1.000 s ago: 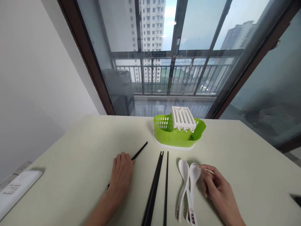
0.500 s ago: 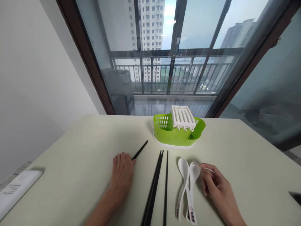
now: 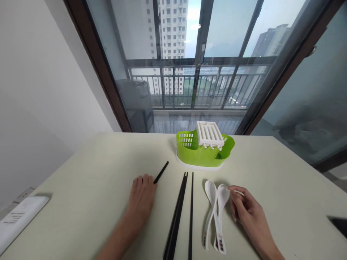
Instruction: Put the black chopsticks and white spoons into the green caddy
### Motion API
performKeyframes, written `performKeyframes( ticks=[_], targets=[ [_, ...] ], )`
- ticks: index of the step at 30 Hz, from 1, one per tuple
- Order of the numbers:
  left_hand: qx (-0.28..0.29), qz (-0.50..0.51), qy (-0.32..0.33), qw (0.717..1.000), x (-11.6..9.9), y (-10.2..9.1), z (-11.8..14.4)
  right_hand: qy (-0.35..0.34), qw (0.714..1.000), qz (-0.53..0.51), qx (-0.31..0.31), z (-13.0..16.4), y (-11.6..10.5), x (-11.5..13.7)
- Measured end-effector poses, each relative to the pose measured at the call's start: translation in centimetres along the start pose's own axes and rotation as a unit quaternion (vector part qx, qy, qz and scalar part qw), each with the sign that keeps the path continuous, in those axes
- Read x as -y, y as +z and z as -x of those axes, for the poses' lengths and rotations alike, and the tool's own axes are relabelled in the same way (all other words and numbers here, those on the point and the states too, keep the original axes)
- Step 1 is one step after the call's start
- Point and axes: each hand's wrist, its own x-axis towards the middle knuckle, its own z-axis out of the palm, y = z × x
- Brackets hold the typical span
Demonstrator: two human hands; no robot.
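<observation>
My left hand (image 3: 143,193) rests on the table with its fingers wrapped round black chopsticks (image 3: 162,172); their thin tips stick out up and to the right, and the rest is hidden under the hand. My right hand (image 3: 245,205) is curled beside the white spoons, thumb and forefinger pinched at the rim of the right spoon's bowl (image 3: 223,195). That spoon lies across another white spoon (image 3: 210,196), bowls pointing away, handles crossing near me. Between my hands lie a bundle of black chopsticks (image 3: 177,218) and one separate black chopstick (image 3: 191,213).
A green cutlery basket (image 3: 197,157) with a white slatted rack (image 3: 209,135) stands at the table's far side on a white base tray (image 3: 199,168). At the left edge lies a white box-like object (image 3: 23,220). Glass doors (image 3: 173,86) are behind the table (image 3: 108,173).
Both hands keep nearly the same place and hold. The view has shifted very slightly; the chopsticks, spoons and basket lie as before.
</observation>
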Motion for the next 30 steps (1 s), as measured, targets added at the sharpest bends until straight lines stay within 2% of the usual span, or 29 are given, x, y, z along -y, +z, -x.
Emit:
performKeyframes(
  ticks=[6, 15, 19, 23, 25, 27, 28, 30],
  targets=[
    [0.009, 0.004, -0.013, 1.0, -0.2, 0.3, -0.2, -0.002, 1.0, 0.004, 0.005, -0.2, -0.1, -0.3],
    [0.051, -0.003, -0.029, 0.998, 0.0, -1.0, -0.9, -0.015, 1.0, 0.005, 0.007, -0.8, 0.1, -0.4],
    [0.052, 0.062, -0.055, 0.995, 0.0, -1.0, -1.2, -0.026, 1.0, 0.004, 0.018, -1.1, 0.3, -0.2],
    [0.03, 0.163, -0.087, 0.982, -0.2, -1.6, -1.4, -0.042, 0.999, 0.009, 0.023, -1.4, 0.1, 1.0],
    [0.001, 0.228, -0.101, 0.968, -0.4, -2.1, -1.4, -0.059, 0.998, 0.008, 0.031, -1.6, -0.1, 2.1],
    [-0.056, 0.316, -0.09, 0.943, -0.9, -2.7, -1.2, -0.083, 0.995, 0.011, 0.055, -1.7, -0.1, 3.7],
    [-0.09, 0.371, -0.079, 0.921, -1.2, -2.9, -1.1, -0.097, 0.992, 0.014, 0.076, -1.7, -0.1, 4.6],
    [-0.136, 0.498, -0.064, 0.854, -1.9, -3.5, -0.9, -0.128, 0.982, 0.023, 0.134, -1.6, 0.2, 6.7]
  ],
)
